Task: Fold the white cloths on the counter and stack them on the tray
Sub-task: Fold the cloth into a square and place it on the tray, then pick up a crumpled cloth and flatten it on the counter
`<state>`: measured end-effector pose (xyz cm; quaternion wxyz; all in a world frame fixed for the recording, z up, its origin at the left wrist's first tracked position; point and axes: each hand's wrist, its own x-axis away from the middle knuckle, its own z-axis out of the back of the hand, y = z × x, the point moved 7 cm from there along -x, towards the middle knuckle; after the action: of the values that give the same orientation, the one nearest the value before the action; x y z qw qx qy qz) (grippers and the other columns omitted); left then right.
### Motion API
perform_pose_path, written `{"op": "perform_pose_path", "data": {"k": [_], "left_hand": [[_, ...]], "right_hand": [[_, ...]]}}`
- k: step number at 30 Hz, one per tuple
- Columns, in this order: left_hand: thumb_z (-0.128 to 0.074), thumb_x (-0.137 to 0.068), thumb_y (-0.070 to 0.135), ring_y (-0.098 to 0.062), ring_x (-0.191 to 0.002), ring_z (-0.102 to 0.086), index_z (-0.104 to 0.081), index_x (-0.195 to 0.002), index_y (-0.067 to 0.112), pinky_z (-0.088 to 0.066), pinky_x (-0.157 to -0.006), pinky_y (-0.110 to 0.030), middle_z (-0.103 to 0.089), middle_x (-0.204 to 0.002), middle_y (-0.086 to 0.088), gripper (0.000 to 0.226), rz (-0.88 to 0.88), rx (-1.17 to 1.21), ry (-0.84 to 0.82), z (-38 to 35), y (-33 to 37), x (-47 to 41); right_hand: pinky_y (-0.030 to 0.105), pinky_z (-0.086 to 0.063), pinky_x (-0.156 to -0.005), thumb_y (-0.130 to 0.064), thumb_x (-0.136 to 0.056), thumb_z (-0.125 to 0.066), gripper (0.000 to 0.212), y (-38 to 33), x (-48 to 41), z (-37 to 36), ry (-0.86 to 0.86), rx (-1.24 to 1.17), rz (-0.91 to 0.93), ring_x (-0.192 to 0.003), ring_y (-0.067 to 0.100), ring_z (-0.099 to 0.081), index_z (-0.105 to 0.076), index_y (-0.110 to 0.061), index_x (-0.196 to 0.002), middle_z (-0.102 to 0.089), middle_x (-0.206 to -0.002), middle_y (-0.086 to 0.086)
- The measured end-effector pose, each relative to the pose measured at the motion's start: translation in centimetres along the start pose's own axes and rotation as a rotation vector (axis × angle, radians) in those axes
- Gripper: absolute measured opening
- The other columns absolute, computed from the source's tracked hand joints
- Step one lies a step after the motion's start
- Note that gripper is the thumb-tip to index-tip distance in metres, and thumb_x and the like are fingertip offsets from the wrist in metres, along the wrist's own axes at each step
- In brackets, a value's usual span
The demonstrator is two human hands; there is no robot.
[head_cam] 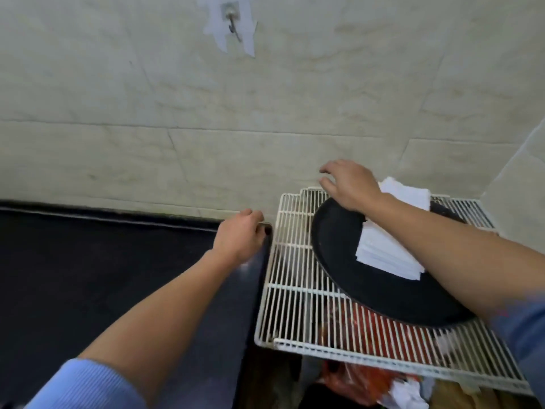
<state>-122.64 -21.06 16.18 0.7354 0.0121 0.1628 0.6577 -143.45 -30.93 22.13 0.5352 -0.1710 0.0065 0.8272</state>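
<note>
Left hand point(239, 235): fingers curled over counter point(88, 261) corner. Right hand point(349, 184): fingers loosely spread, holding nothing, above tray point(333, 240) rim, 11 o'clock. Cloths point(380, 249) stacked on tray.

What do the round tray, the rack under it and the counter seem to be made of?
Tray: probably black plastic or rubber-coated, since its surface is dull and even.
Rack: metal wire with a white coating, judging by the thin parallel rods.
Counter: dark polished stone or laminate, which one is unclear; a soft shine shows near its edge.

Black tray point(333, 240) atop wire rack point(295, 290)
</note>
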Motion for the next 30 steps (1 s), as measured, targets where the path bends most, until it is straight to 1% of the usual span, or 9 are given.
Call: {"op": "perform_pose_path", "data": {"k": [3, 7, 10, 13, 15, 19, 23, 27, 30], "left_hand": [[-0.049, -0.089, 0.028, -0.03, -0.096, -0.06, -0.059, -0.104, 0.017, -0.046, -0.072, -0.037, -0.064, -0.103, -0.004, 0.021, 0.116, -0.067, -0.018, 2.8, -7.0, 5.3], [-0.049, -0.089, 0.029, -0.029, -0.096, -0.06, -0.059, -0.103, 0.019, -0.046, -0.074, -0.036, -0.065, -0.104, -0.002, 0.019, 0.283, -0.146, -0.059, 6.7, -17.2, 14.6], [-0.049, -0.089, 0.029, -0.029, -0.096, -0.06, -0.059, -0.1, 0.02, -0.045, -0.073, -0.036, -0.066, -0.103, -0.002, 0.017, 0.397, -0.195, -0.065, 9.7, -24.6, 22.6], [-0.048, -0.088, 0.029, -0.029, -0.093, -0.061, -0.058, -0.094, 0.021, -0.046, -0.07, -0.036, -0.066, -0.101, -0.002, 0.014, 0.506, -0.233, -0.075, 12.9, -31.5, 30.7], [-0.048, -0.087, 0.029, -0.03, -0.092, -0.062, -0.059, -0.094, 0.021, -0.049, -0.072, -0.037, -0.067, -0.1, -0.004, 0.015, 0.587, -0.252, -0.072, 15.0, -35.6, 36.4], [-0.047, -0.088, 0.028, -0.031, -0.094, -0.062, -0.059, -0.101, 0.018, -0.051, -0.076, -0.038, -0.067, -0.103, -0.008, 0.02, 0.784, -0.279, -0.067, 18.6, -42.4, 47.4], [-0.05, -0.087, 0.029, -0.032, -0.097, -0.061, -0.059, -0.106, 0.017, -0.051, -0.077, -0.037, -0.067, -0.105, -0.009, 0.025, 0.978, -0.273, -0.051, 21.0, -48.4, 56.8], [-0.048, -0.088, 0.029, -0.032, -0.097, -0.061, -0.06, -0.107, 0.016, -0.048, -0.075, -0.035, -0.067, -0.104, -0.01, 0.026, 1.119, -0.277, -0.043, 22.4, -53.4, 63.6], [-0.049, -0.088, 0.029, -0.032, -0.097, -0.062, -0.06, -0.106, 0.015, -0.05, -0.076, -0.036, -0.067, -0.105, -0.011, 0.026, 1.198, -0.289, -0.038, 23.9, -57.9, 67.3]], "right_hand": [[0.04, -0.049, -0.086, -0.038, -0.094, -0.05, 0.035, -10.2, -0.3, -2.4, -0.03, -0.079, 0.162, -0.109, 0.029, -0.059, -0.06, -0.019, -0.123, -0.065, -0.118, 0.006], [0.038, -0.051, -0.086, -0.043, -0.094, -0.049, 0.035, -24.8, 1.0, -7.2, -0.136, -0.145, 0.312, -0.107, 0.03, -0.061, -0.061, -0.024, -0.12, -0.067, -0.115, 0.004], [0.038, -0.051, -0.079, -0.046, -0.094, -0.048, 0.031, -35.7, 3.1, -10.1, -0.176, -0.177, 0.445, -0.099, 0.028, -0.062, -0.062, -0.025, -0.112, -0.067, -0.107, 0.001], [0.037, -0.05, -0.078, -0.047, -0.095, -0.046, 0.032, -46.1, 5.6, -12.8, -0.226, -0.2, 0.541, -0.097, 0.024, -0.062, -0.06, -0.027, -0.114, -0.067, -0.105, -0.005], [0.036, -0.049, -0.077, -0.048, -0.095, -0.045, 0.032, -52.9, 7.5, -14.7, -0.268, -0.206, 0.615, -0.098, 0.023, -0.062, -0.058, -0.027, -0.116, -0.066, -0.106, -0.006], [0.036, -0.048, -0.077, -0.049, -0.096, -0.044, 0.033, -66.0, 11.2, -17.0, -0.33, -0.218, 0.783, -0.099, 0.022, -0.062, -0.057, -0.027, -0.117, -0.065, -0.11, -0.006], [0.037, -0.048, -0.08, -0.047, -0.096, -0.044, 0.033, -77.6, 14.2, -18.4, -0.353, -0.23, 0.957, -0.102, 0.024, -0.061, -0.057, -0.025, -0.117, -0.064, -0.113, -0.002], [0.034, -0.041, -0.07, -0.045, -0.095, -0.045, 0.03, -87.4, 16.1, -20.5, -0.378, -0.23, 1.106, -0.096, 0.024, -0.062, -0.059, -0.024, -0.11, -0.065, -0.108, -0.001], [0.035, -0.045, -0.072, -0.044, -0.096, -0.045, 0.028, -94.5, 16.2, -22.7, -0.404, -0.241, 1.189, -0.094, 0.023, -0.061, -0.06, -0.022, -0.106, -0.065, -0.106, -0.001]]}}
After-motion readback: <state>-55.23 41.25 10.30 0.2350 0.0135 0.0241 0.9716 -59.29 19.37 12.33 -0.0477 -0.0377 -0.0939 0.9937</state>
